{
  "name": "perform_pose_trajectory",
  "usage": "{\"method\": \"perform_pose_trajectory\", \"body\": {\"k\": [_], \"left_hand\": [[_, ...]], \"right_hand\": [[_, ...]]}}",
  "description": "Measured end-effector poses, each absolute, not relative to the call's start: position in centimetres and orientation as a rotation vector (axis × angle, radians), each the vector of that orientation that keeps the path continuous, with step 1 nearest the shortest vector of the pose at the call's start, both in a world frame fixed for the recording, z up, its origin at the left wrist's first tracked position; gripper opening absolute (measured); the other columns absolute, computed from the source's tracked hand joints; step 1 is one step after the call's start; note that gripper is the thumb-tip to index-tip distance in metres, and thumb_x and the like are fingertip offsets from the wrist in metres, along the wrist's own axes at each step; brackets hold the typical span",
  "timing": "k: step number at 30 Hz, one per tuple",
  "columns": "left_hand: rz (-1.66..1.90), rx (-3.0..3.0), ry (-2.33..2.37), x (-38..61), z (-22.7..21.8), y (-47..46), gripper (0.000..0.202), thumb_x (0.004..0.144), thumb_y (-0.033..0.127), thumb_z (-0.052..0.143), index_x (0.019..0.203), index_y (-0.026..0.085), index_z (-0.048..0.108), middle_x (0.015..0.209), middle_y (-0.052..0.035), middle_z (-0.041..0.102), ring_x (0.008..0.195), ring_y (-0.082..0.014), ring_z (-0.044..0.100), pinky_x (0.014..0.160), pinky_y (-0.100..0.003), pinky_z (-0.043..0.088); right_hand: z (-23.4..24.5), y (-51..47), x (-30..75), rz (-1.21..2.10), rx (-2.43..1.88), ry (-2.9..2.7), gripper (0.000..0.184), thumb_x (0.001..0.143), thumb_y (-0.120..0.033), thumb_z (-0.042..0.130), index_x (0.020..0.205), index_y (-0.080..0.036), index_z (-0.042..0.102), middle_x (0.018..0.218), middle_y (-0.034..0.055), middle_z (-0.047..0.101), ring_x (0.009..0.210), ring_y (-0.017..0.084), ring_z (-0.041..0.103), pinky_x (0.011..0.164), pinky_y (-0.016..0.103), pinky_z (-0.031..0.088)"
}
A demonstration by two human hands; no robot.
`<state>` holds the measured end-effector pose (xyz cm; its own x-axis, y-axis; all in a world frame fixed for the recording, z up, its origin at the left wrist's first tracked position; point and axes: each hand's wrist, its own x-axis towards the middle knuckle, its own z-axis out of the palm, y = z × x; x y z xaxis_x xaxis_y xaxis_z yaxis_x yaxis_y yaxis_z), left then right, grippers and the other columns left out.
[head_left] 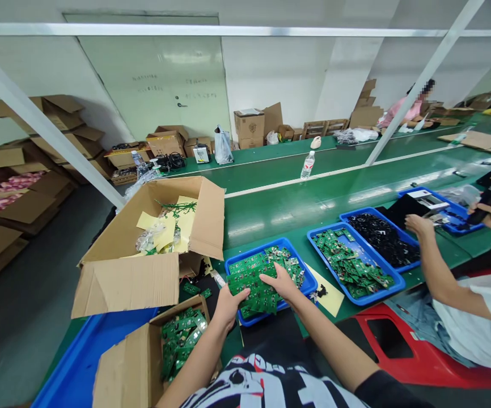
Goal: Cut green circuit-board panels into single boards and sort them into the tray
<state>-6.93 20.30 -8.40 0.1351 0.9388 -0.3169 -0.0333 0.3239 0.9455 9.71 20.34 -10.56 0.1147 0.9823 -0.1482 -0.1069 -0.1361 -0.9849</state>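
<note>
A green circuit board panel is gripped between my two hands, above a blue tray full of small circuit boards. My left hand closes on its lower left edge, thumb on top. At its upper right, my right hand holds the same panel with thumb and fingers. Fingertips under the panel are hidden. Below and left of my left hand, a small cardboard box is filled with loose circuit boards.
A large open carton with yellow paper stands at left. To the right are a second blue tray of circuit boards and a tray of black parts. A co-worker sits close on the right. A water bottle stands behind.
</note>
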Motion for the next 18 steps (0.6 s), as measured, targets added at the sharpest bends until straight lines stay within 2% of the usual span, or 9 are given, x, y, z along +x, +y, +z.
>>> {"method": "perform_pose_trajectory", "body": {"k": [5, 10, 13, 15, 18], "left_hand": [[0.881, 1.179, 1.378, -7.2, -9.8, 20.8, 0.034, 0.057, 0.025, 0.066, 0.089, 0.012, 0.060, 0.087, -0.0097, 0.069, 0.078, -0.0251, 0.064, 0.070, -0.036, 0.050], [0.873, 1.318, 1.537, -7.1, -9.5, 21.6, 0.020, 0.053, 0.025, 0.062, 0.070, 0.014, 0.061, 0.080, -0.0113, 0.069, 0.085, -0.0307, 0.061, 0.083, -0.044, 0.043], [0.825, 1.406, 1.501, -8.1, -9.5, 22.6, 0.023, 0.049, 0.029, 0.062, 0.067, 0.015, 0.061, 0.075, -0.0118, 0.069, 0.082, -0.0344, 0.061, 0.082, -0.048, 0.043], [0.698, 1.498, 1.460, -8.9, -10.7, 23.8, 0.026, 0.046, 0.032, 0.065, 0.067, 0.017, 0.060, 0.073, -0.0079, 0.070, 0.079, -0.0328, 0.063, 0.079, -0.044, 0.047], [0.575, 1.588, 1.383, -8.8, -13.7, 26.1, 0.028, 0.046, 0.029, 0.071, 0.069, 0.019, 0.058, 0.068, -0.0019, 0.069, 0.075, -0.0300, 0.064, 0.073, -0.039, 0.051]], "right_hand": [[-11.5, 20.2, 8.9, 1.054, -1.481, -1.073, 0.035, 0.064, -0.032, 0.062, 0.094, -0.016, 0.056, 0.098, 0.0096, 0.064, 0.093, 0.024, 0.058, 0.084, 0.035, 0.043], [-12.3, 20.3, 7.4, 0.875, -1.664, -1.137, 0.029, 0.069, -0.029, 0.054, 0.095, -0.014, 0.055, 0.089, 0.0100, 0.065, 0.086, 0.023, 0.060, 0.080, 0.035, 0.044], [-12.8, 21.1, 7.5, 0.813, -1.732, -0.992, 0.033, 0.067, -0.024, 0.055, 0.098, -0.012, 0.055, 0.101, 0.0131, 0.062, 0.099, 0.025, 0.055, 0.087, 0.035, 0.041], [-13.4, 22.0, 7.9, 0.844, -1.788, -0.824, 0.034, 0.064, -0.020, 0.057, 0.098, -0.012, 0.055, 0.108, 0.0139, 0.059, 0.107, 0.026, 0.050, 0.091, 0.036, 0.038], [-14.8, 23.5, 8.5, 0.987, -1.658, -0.654, 0.030, 0.065, -0.014, 0.052, 0.094, -0.014, 0.055, 0.099, 0.0083, 0.063, 0.096, 0.021, 0.057, 0.085, 0.032, 0.042]]}}
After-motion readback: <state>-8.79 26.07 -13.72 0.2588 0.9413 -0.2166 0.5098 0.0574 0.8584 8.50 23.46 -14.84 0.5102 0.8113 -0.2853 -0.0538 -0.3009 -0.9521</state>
